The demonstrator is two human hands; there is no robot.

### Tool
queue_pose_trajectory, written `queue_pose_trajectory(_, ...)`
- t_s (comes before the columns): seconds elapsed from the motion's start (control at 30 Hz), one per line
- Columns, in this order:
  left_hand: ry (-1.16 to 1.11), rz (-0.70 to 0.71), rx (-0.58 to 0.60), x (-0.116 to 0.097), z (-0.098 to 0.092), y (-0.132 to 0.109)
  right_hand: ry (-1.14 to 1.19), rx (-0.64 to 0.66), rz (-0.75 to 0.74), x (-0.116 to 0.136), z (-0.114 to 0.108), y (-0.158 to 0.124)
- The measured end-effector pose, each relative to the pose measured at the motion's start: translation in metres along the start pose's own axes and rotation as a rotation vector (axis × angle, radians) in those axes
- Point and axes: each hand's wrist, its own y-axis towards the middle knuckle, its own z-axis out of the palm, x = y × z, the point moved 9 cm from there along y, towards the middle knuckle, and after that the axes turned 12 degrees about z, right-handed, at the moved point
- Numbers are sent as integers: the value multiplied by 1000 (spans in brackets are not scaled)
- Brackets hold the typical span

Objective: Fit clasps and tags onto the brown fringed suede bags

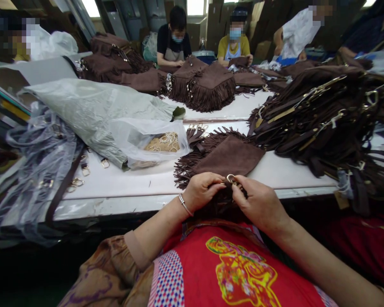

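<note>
At the table's front edge, a brown fringed suede bag (pixel 232 155) lies in front of me, its lower part hanging over the edge. My right hand (pixel 259 200) pinches a gold metal clasp (pixel 231 177) between thumb and fingers. Close beside it, my left hand (pixel 205 189) is closed with thumb and fingertips together at the same hardware; a small gold-coloured bit shows at its fingertips, too small to name. The fingers partly hide the clasp and what it is joined to.
A large pile of brown fringed bags (pixel 320 111) lies on the right. To the left are a plastic bag of tags with white strings (pixel 163 143), plastic-wrapped straps (pixel 45 170) and loose gold clasps (pixel 77 182). Several people work across the white table (pixel 115 187).
</note>
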Motion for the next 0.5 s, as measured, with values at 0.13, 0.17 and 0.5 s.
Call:
queue_pose_trajectory(0.13,-45,22,43,-1,6,-6,-205,68,26,1,12,-1)
queue_pose_trajectory(0.17,-43,44,69,-2,8,-7,-246,71,30,1,14,-2)
queue_pose_trajectory(0.5,292,80,214,-1,19,-15,-363,51,2,5,20,-5)
